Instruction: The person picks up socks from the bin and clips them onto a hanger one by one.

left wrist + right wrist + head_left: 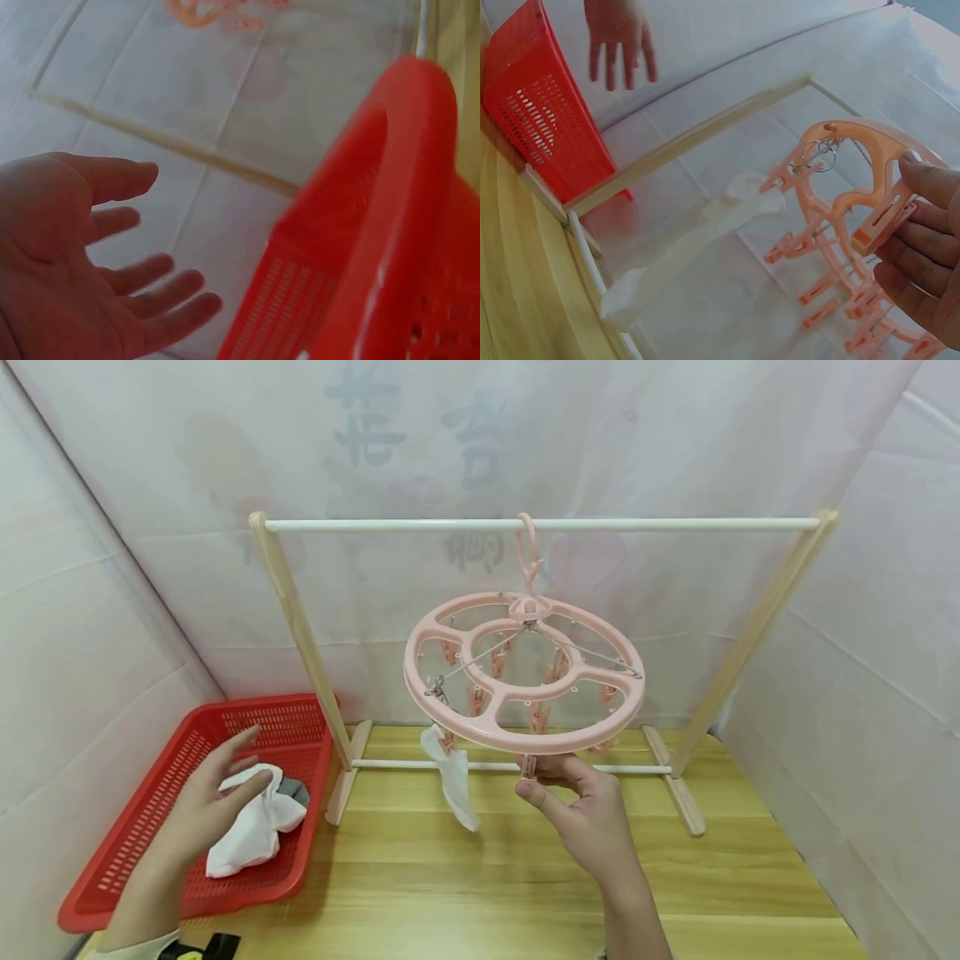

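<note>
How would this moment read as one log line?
left hand: holding nothing, near red basket | right hand: gripping peg on pink hanger | white sock: clipped to hanger

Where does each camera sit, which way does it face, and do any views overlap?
Head: worn on the head, facing forward and down at the pink hanger and red basket; the left hand, right hand and both forearms show.
Left wrist: worn on that wrist, looking past the left hand at the basket's rim; no right hand shows.
Right wrist: worn on that wrist, looking at the pink clip the right hand pinches; the left hand shows near the top.
Shared: head and right wrist both show the hanging white sock.
</note>
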The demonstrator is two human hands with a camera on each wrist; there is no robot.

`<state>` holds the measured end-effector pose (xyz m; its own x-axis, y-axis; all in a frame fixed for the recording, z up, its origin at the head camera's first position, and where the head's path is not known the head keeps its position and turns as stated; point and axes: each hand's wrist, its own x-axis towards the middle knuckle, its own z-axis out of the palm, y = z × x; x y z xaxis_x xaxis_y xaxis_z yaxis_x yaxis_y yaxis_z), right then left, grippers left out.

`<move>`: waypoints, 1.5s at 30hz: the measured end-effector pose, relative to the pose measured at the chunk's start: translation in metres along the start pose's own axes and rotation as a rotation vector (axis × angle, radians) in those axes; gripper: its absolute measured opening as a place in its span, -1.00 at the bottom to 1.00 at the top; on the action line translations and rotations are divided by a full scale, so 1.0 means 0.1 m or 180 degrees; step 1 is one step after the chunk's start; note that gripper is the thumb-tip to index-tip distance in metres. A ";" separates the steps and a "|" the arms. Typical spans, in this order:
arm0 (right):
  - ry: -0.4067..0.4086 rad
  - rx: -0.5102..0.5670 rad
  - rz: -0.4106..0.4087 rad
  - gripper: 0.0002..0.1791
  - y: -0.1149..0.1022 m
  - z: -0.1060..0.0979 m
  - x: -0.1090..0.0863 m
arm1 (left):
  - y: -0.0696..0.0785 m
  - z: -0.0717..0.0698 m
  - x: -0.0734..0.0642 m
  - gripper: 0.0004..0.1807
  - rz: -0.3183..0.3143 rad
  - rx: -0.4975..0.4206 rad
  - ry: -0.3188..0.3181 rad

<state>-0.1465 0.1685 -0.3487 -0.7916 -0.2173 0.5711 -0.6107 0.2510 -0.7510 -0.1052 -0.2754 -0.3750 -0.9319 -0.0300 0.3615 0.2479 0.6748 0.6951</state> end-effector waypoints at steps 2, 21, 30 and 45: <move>0.0004 0.0006 0.0012 -0.73 0.00 0.00 0.00 | -0.11 -0.06 -0.04 -0.30 -0.0266 -0.0170 -0.0286; 0.0052 0.0038 -0.0011 -0.75 -0.02 0.02 -0.03 | -0.69 -0.03 -0.03 -0.36 -0.1313 0.0068 -0.1456; -0.0011 0.0062 0.0053 -0.73 -0.04 0.01 -0.02 | -0.74 0.01 -0.03 -0.33 -0.1553 0.0017 -0.1616; -0.0009 0.0012 0.0045 -0.74 -0.02 -0.02 -0.01 | -0.68 -0.04 0.02 -0.43 -0.1432 0.1074 -0.0763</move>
<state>-0.1440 0.1698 -0.3470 -0.8000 -0.2165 0.5595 -0.5994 0.2504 -0.7602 -0.1230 -0.3237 -0.4190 -0.9691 -0.2259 -0.0991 -0.2449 0.8320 0.4978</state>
